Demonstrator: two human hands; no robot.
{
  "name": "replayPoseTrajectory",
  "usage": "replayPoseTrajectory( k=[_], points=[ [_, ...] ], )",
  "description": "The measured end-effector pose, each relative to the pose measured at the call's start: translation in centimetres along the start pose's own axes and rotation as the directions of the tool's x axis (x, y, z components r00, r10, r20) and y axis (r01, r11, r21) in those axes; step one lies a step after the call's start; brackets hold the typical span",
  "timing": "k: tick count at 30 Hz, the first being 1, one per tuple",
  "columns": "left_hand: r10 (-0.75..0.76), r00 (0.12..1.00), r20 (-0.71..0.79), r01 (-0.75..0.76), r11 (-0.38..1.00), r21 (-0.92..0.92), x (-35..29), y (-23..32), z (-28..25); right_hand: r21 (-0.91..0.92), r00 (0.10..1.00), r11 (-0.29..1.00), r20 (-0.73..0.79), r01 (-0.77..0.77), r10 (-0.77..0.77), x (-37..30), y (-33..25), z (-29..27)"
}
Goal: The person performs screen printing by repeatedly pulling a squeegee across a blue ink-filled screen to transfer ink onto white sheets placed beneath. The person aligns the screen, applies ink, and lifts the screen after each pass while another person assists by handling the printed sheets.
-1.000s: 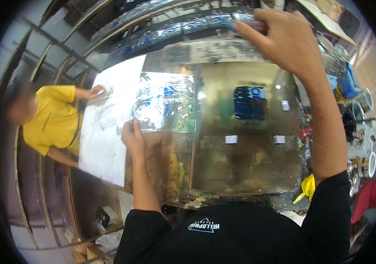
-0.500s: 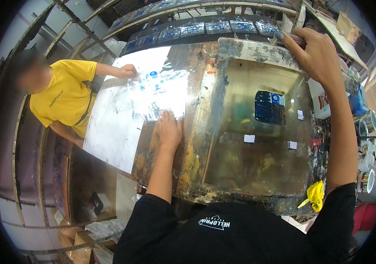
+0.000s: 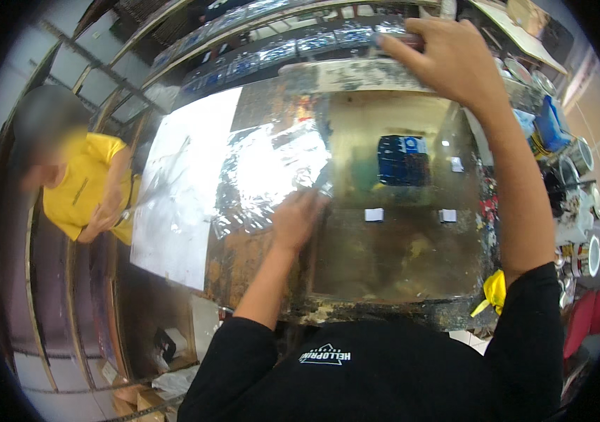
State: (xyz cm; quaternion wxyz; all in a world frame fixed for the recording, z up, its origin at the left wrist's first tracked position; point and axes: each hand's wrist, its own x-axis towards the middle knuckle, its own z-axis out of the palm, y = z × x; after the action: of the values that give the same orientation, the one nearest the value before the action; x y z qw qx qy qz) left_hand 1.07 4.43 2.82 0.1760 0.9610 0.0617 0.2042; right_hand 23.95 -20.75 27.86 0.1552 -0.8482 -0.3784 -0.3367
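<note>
My left hand (image 3: 298, 218) has its fingers closed on the near right corner of a shiny clear plastic sheet (image 3: 272, 165). Glare hides most of the sheet's detail. It lies across the worn wooden table and reaches the left side of a paint-stained frame (image 3: 345, 77). Inside that frame is a yellowish translucent panel (image 3: 384, 260) with a dark blue printed patch (image 3: 403, 165). At the frame's far edge, my right hand (image 3: 454, 63) is wrapped round a reddish-brown handle (image 3: 412, 42); the hand hides part of it.
A white board (image 3: 180, 190) covers the table's left part. Beyond it stands a person in yellow (image 3: 85, 186), hands together. Racks with printed plastic pieces (image 3: 314, 43) are behind the table. Paint cans (image 3: 581, 155) line the right side; a yellow cloth (image 3: 493, 292) hangs at the near right corner.
The plastic sheet has shifted right toward the frame with my left hand. The other person's hand has left the sheet and drawn back. My right hand keeps its hold; the view has shifted.
</note>
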Motion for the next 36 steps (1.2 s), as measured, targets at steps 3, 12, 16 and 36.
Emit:
replayPoseTrajectory(
  k=[3,12,16,36],
  points=[
    [0.140,0.943,0.303,-0.182,0.977,0.114,-0.6,5.0,3.4,-0.013,0.997,0.999,-0.059,0.046,-0.047,-0.2,-0.3,-0.5],
    [0.388,0.859,0.333,-0.367,0.922,-0.126,3.3,17.2,11.4,0.104,0.988,0.995,0.155,-0.009,-0.007,0.4,0.0,-2.3],
    [0.391,0.865,0.314,-0.378,0.920,-0.102,1.9,18.9,11.7,0.079,0.998,0.997,0.061,0.014,-0.019,-0.1,-0.1,-1.9],
    [-0.342,0.925,0.163,0.332,0.525,-0.783,7.5,13.4,-0.7,0.067,0.991,0.997,0.128,-0.039,0.030,-1.4,-0.1,0.4]
  ],
)
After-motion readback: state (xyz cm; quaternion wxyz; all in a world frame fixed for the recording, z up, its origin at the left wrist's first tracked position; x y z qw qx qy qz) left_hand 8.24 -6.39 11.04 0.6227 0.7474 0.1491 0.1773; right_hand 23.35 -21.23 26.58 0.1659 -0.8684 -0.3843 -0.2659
